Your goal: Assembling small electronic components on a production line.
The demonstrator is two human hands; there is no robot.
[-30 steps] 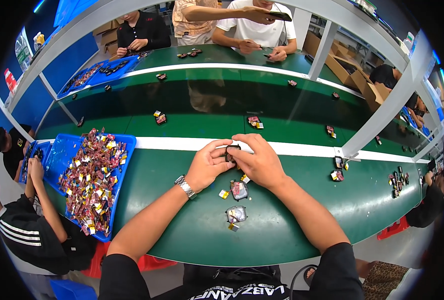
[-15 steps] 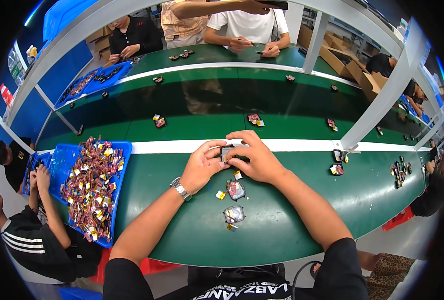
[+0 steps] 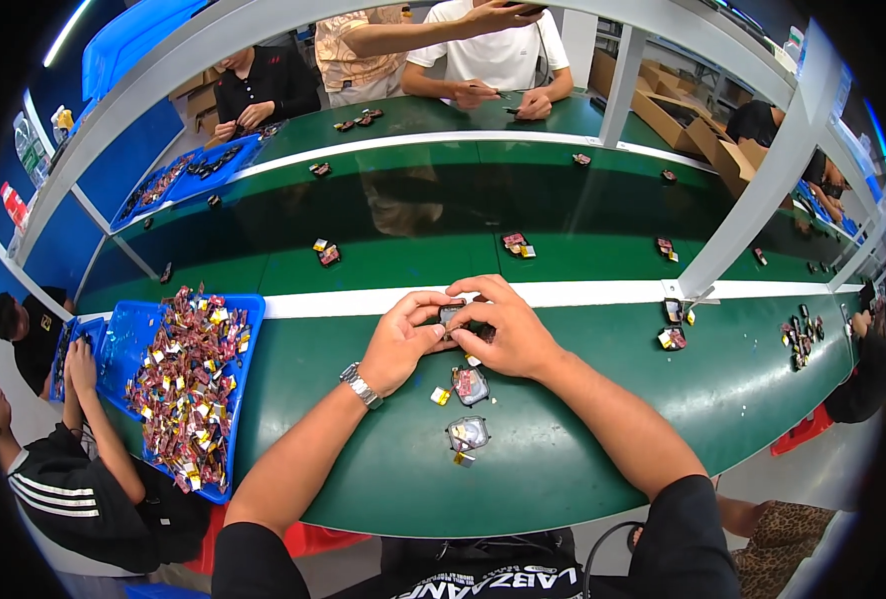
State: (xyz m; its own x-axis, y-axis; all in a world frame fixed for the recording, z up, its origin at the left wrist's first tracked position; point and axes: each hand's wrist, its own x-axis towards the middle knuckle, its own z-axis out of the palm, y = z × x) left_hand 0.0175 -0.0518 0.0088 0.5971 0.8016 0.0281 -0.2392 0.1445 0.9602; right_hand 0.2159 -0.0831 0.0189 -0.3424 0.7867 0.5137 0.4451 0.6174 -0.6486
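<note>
My left hand (image 3: pixel 401 346), with a metal-band watch on its wrist, has its fingers closed on a small square dark-framed housing (image 3: pixel 449 312) with a grey face. My right hand (image 3: pixel 508 329) grips the other side of that housing, thumb and fingers bent around its edge. A dark piece under the right fingers is mostly hidden. Just below the hands lies an open housing (image 3: pixel 471 385) with a reddish circuit board and a yellow-and-white battery (image 3: pixel 440 396) beside it. Closer to me rests another clear-backed housing (image 3: pixel 467 433) with a similar small battery at its lower edge.
At left, a blue tray (image 3: pixel 248 399) holds a heap of reddish circuit boards with batteries. A white rail (image 3: pixel 343 298) separates my green table from the conveyor belt (image 3: pixel 413 262), where scattered units lie. A grey post (image 3: pixel 752 205) rises at right. Other people work around.
Both hands stay on the housing, and the right fingers have shifted over it. The small battery piece just below the hands is now hidden. The whole view has tilted slightly.
</note>
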